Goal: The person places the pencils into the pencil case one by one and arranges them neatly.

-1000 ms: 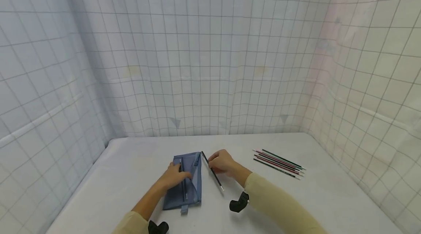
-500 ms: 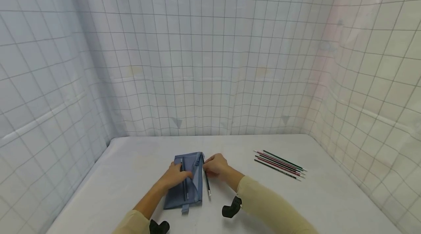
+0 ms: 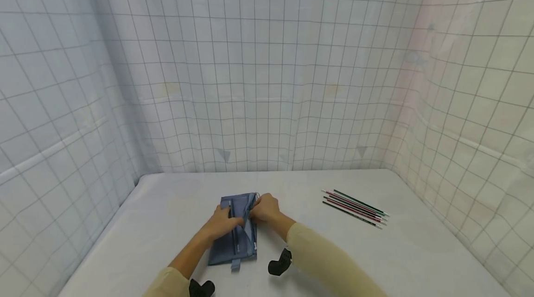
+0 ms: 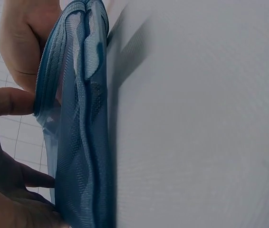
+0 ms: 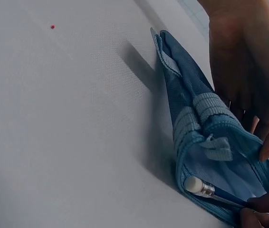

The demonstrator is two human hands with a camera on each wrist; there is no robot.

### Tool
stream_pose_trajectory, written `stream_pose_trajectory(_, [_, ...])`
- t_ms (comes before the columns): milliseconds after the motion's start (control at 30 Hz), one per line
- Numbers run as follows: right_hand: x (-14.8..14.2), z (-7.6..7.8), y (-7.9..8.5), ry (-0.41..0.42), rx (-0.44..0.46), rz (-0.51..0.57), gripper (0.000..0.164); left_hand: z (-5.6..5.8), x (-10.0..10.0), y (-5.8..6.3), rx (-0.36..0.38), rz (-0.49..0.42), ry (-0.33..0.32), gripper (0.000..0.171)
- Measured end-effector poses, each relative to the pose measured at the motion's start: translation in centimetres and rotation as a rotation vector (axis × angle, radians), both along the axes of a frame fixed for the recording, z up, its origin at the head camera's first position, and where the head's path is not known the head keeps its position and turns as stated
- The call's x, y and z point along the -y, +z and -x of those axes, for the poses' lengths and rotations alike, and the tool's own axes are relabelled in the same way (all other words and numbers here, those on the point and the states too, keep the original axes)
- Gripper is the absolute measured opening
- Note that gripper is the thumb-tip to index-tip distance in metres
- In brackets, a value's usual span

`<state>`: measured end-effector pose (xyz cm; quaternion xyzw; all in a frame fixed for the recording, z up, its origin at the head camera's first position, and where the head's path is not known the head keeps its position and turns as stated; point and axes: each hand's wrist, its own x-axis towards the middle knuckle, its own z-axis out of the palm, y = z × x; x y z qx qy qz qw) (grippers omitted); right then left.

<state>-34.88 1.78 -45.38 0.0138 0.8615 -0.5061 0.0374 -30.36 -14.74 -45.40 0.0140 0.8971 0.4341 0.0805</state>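
Note:
A blue mesh pencil case (image 3: 221,253) with a zipper lies on the white table. My left hand (image 3: 223,224) holds it; in the left wrist view a digit of that hand (image 4: 1,156) meets the zipper edge, and the mouth gapes. At the case's right side, my right hand (image 3: 265,209) pinches a dark pencil. In the right wrist view this pencil (image 5: 213,192) lies inside the zippered mouth, white eraser end showing, with the right fingertips (image 5: 267,203) on its shaft. Its far end is hidden behind those fingers.
Several dark and red pencils (image 3: 354,209) lie side by side at the table's right. A black wrist camera (image 3: 280,262) sits below the right sleeve, another (image 3: 201,288) by the left. White gridded curtains (image 3: 267,102) enclose the table.
My right hand has moved left with the pencil, from beside the pencil case into its open mouth. The left hand has stayed on the case.

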Motion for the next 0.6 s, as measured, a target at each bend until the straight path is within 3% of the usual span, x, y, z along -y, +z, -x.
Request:
stream_pose_trajectory(200, [1.1, 0.2, 0.1, -0.008, -0.015, -0.041, 0.016, 0.0, 0.0, 0.2, 0.004, -0.009, -0.003, 0.097])
stream_pose_trajectory(300, [1.5, 0.3, 0.0, 0.012, 0.038, 0.056, 0.016, 0.1, 0.1, 0.3, 0.014, -0.017, -0.008, 0.095])
stream_pose_trajectory(467, [1.1, 0.6, -0.2, 0.104, 0.197, 0.347, 0.013, 0.2, 0.2, 0.5, 0.03, -0.018, -0.012, 0.094])
stream_pose_trajectory(600, [0.1, 0.7, 0.0, 0.173, 0.257, 0.411, 0.01, 0.2, 0.2, 0.5, 0.033, -0.012, -0.017, 0.095])
